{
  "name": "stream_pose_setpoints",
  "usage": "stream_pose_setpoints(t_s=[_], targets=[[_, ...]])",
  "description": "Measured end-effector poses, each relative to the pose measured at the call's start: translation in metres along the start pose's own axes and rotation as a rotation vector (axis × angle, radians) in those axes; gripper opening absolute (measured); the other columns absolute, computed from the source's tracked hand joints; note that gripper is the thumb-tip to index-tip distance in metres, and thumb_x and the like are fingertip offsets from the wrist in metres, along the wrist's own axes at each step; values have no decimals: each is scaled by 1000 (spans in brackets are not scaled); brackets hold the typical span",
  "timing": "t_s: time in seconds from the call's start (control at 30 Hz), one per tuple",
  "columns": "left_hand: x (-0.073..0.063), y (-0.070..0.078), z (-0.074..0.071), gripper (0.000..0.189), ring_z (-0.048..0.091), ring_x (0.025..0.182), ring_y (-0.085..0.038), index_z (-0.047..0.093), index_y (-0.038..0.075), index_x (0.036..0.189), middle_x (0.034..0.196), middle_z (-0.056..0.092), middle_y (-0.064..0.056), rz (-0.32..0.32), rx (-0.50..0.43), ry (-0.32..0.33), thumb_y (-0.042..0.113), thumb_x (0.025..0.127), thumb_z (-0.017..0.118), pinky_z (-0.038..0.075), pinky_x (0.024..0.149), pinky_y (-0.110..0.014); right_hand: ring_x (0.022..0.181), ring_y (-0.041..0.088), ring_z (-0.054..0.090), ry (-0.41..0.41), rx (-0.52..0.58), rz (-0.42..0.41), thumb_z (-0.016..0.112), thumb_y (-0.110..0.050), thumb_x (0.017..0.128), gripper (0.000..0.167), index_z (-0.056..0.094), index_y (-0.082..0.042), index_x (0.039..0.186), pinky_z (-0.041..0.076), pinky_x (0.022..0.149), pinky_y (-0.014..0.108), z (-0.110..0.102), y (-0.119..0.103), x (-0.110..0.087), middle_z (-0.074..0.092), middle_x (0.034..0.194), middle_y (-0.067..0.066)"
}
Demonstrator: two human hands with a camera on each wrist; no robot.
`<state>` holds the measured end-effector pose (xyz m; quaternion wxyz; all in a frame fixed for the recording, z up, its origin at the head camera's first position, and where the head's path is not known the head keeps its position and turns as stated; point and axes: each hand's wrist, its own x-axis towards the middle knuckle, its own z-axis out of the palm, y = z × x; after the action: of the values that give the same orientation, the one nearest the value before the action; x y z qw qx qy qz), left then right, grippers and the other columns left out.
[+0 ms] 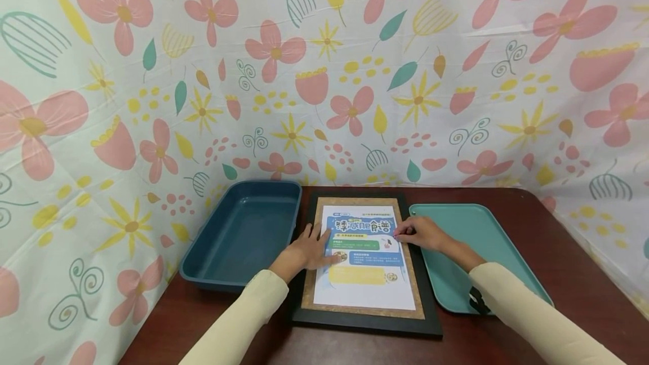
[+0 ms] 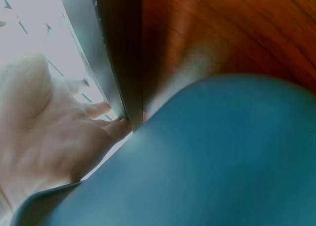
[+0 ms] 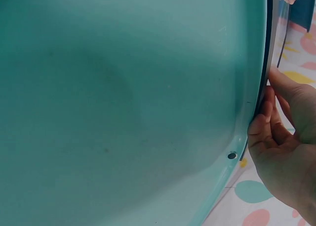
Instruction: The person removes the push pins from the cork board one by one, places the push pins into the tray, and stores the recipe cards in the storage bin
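Observation:
A printed sheet (image 1: 365, 293) with blue, green and yellow blocks lies on a cork board (image 1: 310, 275) in a black frame (image 1: 365, 325). My left hand (image 1: 306, 249) rests with spread fingers on the left side of the sheet. In the left wrist view the left hand (image 2: 54, 122) shows from the palm side, beside the frame's edge. My right hand (image 1: 423, 232) is at the sheet's upper right edge, thumb and forefinger pinching a tiny pinkish thing mostly hidden by the fingertips. In the right wrist view the curled right hand (image 3: 284, 137) appears beyond the tray's rim.
A deep dark blue tray (image 1: 240, 283) stands left of the board, close to the left forearm. To the right lies a shallow green tray (image 1: 456, 275), under the right forearm. Behind the brown table (image 1: 507, 348) hangs a flowered cloth (image 1: 324, 100).

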<state>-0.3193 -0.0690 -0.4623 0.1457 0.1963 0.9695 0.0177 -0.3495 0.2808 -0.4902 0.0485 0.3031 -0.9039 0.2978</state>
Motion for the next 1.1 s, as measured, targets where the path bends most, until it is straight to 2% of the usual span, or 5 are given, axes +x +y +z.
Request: stream_pose_setpoints(t_s=[0.57,1.1], targets=[[0,1,0,92,9,159,-38,17,19,169,174,9,-12,-4,15,2,74,100,42,25,123,-54,68,7,50,-9,-4,-10,76,-9,95,7,82,-7,99,40,59,22,-4,-1,-2,73,86,-1],[-3,1,-3,91,8,160,-38,16,20,169,174,8,-12,-10,19,-3,74,100,42,26,123,-54,72,6,56,-1,1,7,77,-10,94,7,82,-7,100,46,62,25,-1,2,-3,74,88,-1]])
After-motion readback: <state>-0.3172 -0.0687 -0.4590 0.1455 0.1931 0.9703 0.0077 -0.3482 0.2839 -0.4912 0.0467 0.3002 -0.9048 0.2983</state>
